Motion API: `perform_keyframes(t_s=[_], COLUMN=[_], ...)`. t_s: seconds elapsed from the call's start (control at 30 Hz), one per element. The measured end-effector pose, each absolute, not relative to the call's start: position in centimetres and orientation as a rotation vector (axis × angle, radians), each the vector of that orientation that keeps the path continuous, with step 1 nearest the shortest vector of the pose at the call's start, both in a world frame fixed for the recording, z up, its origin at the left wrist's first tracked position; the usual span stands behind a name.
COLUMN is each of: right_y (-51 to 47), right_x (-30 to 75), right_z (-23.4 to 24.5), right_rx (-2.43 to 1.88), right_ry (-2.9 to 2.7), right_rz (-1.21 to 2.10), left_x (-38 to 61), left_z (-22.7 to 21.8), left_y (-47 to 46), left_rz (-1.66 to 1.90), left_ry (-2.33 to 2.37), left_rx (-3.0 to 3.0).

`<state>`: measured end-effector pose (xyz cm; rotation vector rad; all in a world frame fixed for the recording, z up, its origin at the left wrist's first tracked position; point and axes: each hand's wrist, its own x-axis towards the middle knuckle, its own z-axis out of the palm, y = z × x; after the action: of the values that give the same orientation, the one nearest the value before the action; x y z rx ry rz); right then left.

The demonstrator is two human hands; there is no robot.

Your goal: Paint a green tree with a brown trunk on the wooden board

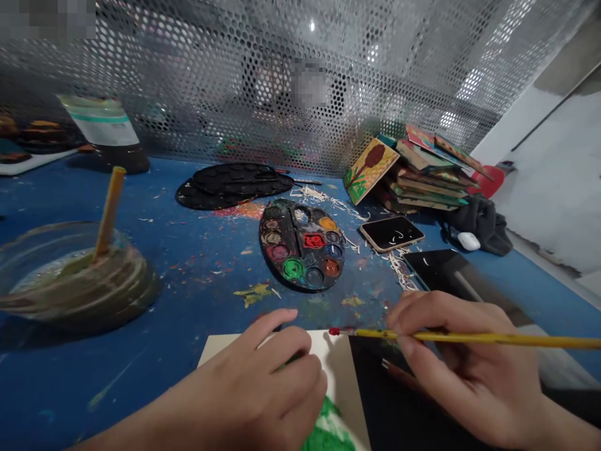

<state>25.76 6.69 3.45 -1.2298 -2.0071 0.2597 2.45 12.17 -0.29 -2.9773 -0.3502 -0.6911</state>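
My right hand (464,357) pinches a yellow-handled paintbrush (451,338) between thumb and fingers. The brush lies nearly level, its bristles loaded with red paint and pointing left over the top edge of a white sheet (345,376). Bright green paint (328,429) covers part of this sheet. My left hand (277,376) rests on the sheet, fingers loosely bent and the index finger reaching forward, hiding much of the painting. Just beyond the hands sits a dark oval paint palette (305,288) with wells of green, orange, red, blue and brown paint.
At left stand a bowl of murky water (126,288) holding a yellow stick (110,213) and a jar (113,134). Black palettes (235,181), a phone (394,233), white shavings (310,193) and stacked painted boards (427,181) lie farther back. A perforated metal screen (211,94) borders the blue table (188,288).
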Motion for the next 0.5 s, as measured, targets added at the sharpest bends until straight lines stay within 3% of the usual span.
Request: perform_keyframes(t_s=[0.5], right_y=[7.02], right_x=[25.33], right_z=[3.08], right_rx=[-1.223], right_ry=[-2.0], right_rz=[0.297], left_x=[2.48], left_z=[-0.56], left_y=[11.69], left_rz=[-0.708], left_ry=[-0.423], left_rx=[-3.027])
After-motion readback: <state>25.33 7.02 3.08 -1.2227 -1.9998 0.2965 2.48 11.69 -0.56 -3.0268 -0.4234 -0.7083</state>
